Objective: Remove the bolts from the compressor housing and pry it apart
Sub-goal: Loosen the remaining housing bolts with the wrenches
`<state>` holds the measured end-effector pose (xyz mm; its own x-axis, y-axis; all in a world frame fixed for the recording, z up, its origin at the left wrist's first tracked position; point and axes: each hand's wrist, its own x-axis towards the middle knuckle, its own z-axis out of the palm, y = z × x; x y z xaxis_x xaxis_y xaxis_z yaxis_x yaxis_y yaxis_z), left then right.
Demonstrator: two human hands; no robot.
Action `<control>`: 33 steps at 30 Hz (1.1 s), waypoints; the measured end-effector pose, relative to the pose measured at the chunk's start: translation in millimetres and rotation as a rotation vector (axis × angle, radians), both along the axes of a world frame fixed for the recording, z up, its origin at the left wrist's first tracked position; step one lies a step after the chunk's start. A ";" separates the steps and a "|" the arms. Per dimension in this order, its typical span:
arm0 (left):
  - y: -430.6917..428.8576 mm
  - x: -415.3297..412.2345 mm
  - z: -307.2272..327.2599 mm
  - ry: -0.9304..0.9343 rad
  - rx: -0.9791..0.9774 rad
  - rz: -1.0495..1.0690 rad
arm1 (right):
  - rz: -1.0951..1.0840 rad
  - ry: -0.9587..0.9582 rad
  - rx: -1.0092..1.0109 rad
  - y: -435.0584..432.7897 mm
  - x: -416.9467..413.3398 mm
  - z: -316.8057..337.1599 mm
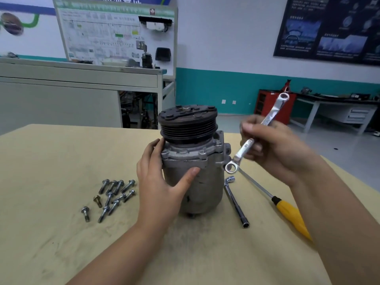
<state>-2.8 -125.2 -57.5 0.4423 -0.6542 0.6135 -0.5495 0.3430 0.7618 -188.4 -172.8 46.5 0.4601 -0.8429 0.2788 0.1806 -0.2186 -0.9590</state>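
A grey compressor housing point(202, 182) stands upright on the tan table point(61, 153), its black grooved pulley point(188, 125) on top. A bolt point(202, 152) still sits in the flange at the front. My left hand point(162, 182) wraps around the housing's left side, with the thumb across its front. My right hand point(275, 145) grips a silver double ring wrench point(256, 132) in the air to the right of the housing. The wrench's lower ring hangs beside the housing's right lug.
Several loose bolts point(114, 195) lie on the table left of the housing. To its right lie a silver L-shaped socket wrench point(236, 201) and a yellow-handled screwdriver point(287, 212). Behind the table stand a grey cabinet point(78, 79) and a white display board.
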 end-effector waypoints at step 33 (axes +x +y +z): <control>0.4 -2.7 2.4 0.018 0.021 -0.023 | -0.217 -1.050 -0.129 11.9 52.7 35.8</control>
<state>-5.5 -124.8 -55.1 0.4379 -0.6767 0.5919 -0.5281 0.3392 0.7785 -135.7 -160.9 82.3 -0.2165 -0.8140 0.5391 0.8446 -0.4331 -0.3148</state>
